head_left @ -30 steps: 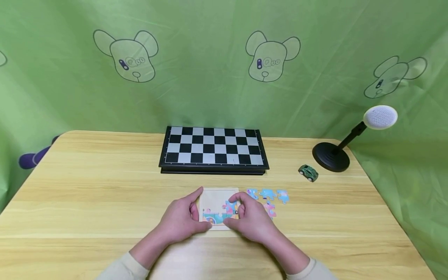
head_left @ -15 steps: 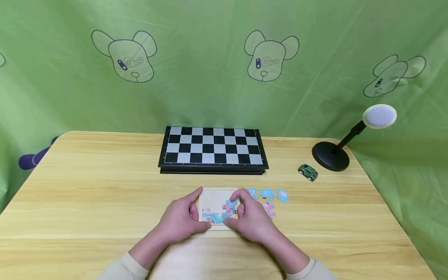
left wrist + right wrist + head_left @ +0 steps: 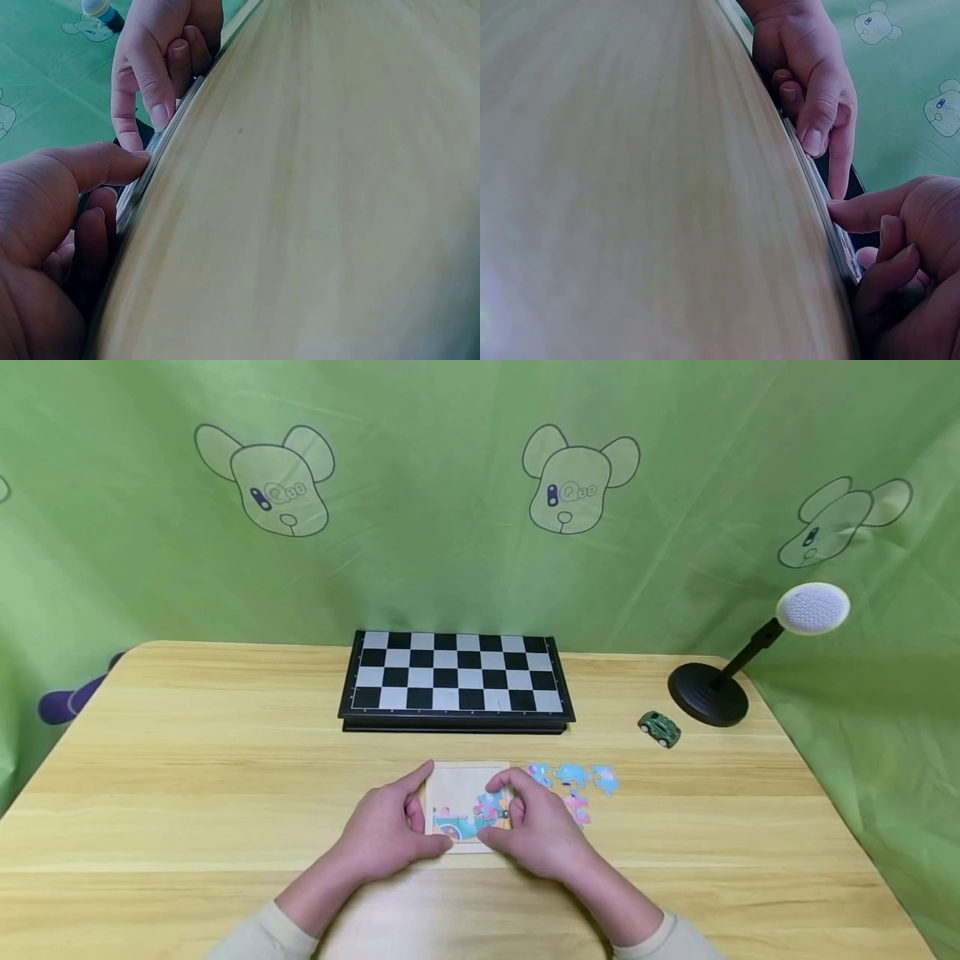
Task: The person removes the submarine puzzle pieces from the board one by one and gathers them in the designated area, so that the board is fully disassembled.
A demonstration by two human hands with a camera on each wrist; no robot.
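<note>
In the head view a small wooden puzzle tray (image 3: 460, 781) lies on the table, with printed jigsaw pieces along its bottom. My left hand (image 3: 386, 831) holds the tray's left side, index finger at the upper corner and thumb on the front rim. Over the right side, my right hand (image 3: 540, 828) bends its index finger and thumb about a blue and pink puzzle piece (image 3: 489, 807). The index fingertip is at that piece's top; the thumb tip is lower, near the front rim. Both wrist views show the thumbs at the tray's edge, seen nearly edge-on.
Several loose puzzle pieces (image 3: 573, 776) lie right of the tray. Behind it is a folded black-and-white chessboard (image 3: 459, 677). A green toy car (image 3: 660, 728) and a black stand with a round white head (image 3: 708, 695) stand at the right. A green curtain (image 3: 450, 568) backs the table.
The blue and pink puzzle piece has turned and shifted slightly left under my right index finger, which moved a little with it. The left hand and tray stay put.
</note>
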